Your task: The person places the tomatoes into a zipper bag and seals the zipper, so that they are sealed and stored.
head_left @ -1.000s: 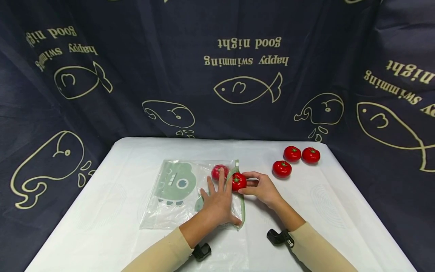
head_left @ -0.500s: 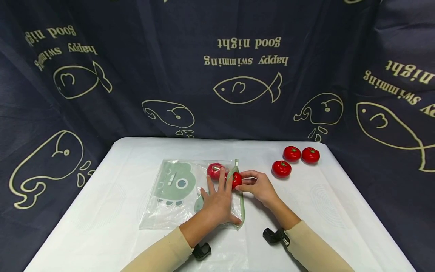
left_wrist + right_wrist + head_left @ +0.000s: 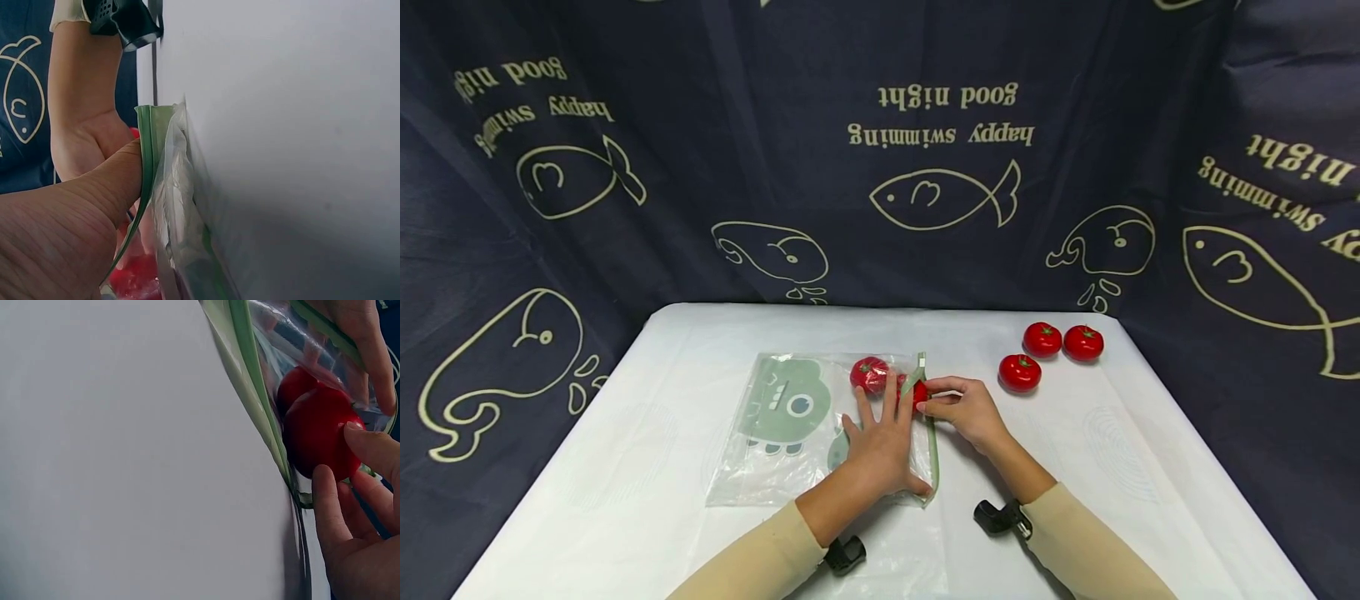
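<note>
A clear zip bag [image 3: 737, 479] printed with green cartoon figures lies flat, its green-edged mouth toward the right. My left hand [image 3: 880, 450] rests on it with fingers spread and straight; in the left wrist view, the thumb touches the bag's green rim [image 3: 147, 134]. With thumb and fingertips, my right hand [image 3: 973, 412] holds a red tomato [image 3: 319, 434] at the mouth, between the two green edges. Another tomato [image 3: 868, 375] sits inside the bag, further left. From the head view, the left fingers and the bag's edge partly cover the held tomato.
Three more tomatoes stand at the back right of the white table [image 3: 1097, 500]: one [image 3: 1042, 340], another beside it [image 3: 1083, 342], and a third [image 3: 1019, 372] nearer. A dark printed curtain [image 3: 820, 167] hangs behind the table.
My right hand has moved left, carrying its tomato further into the bag's mouth. The tomato inside has shifted left too. My left hand stays in place.
</note>
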Available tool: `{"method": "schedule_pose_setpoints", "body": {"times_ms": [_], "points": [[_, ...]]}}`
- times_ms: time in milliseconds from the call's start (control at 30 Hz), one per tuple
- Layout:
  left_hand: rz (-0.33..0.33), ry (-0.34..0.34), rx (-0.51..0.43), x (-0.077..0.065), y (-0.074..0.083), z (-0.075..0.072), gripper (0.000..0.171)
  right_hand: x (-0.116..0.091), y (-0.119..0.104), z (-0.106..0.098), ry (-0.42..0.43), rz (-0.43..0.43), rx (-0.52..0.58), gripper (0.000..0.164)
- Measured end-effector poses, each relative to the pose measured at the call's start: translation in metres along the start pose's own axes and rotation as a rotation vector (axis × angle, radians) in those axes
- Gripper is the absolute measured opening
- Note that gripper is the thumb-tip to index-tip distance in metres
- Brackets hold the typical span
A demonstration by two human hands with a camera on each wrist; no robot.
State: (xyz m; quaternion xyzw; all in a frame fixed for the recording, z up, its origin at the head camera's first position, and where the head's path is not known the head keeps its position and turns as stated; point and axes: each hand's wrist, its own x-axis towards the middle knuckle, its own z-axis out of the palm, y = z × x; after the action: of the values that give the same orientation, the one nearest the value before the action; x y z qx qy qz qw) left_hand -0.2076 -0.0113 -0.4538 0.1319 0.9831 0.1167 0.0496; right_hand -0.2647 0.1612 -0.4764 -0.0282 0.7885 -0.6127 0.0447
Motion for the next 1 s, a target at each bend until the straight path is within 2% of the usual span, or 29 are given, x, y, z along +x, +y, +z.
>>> {"method": "schedule_pose_setpoints", "body": {"times_ms": [300,500,667,1000], "points": [[0.003,0.003,0.002,-0.0010,0.0005,-0.0003,0.151,0.0038,0.0038,0.0048,-0.016,-0.004,0.068,0.045],[0.004,0.004,0.016,-0.0010,0.0006,0.0005,0.152,0.0058,0.0082,0.0060,-0.070,-0.009,0.140,0.048],[0.001,0.002,0.024,-0.0012,0.0010,-0.0002,0.153,0.0075,0.0082,0.0050,-0.111,-0.032,0.125,0.046],[0.001,-0.001,0.018,-0.0012,0.0019,0.0000,0.147,0.0054,0.0075,-0.0036,-0.039,-0.026,0.089,0.044]]}}
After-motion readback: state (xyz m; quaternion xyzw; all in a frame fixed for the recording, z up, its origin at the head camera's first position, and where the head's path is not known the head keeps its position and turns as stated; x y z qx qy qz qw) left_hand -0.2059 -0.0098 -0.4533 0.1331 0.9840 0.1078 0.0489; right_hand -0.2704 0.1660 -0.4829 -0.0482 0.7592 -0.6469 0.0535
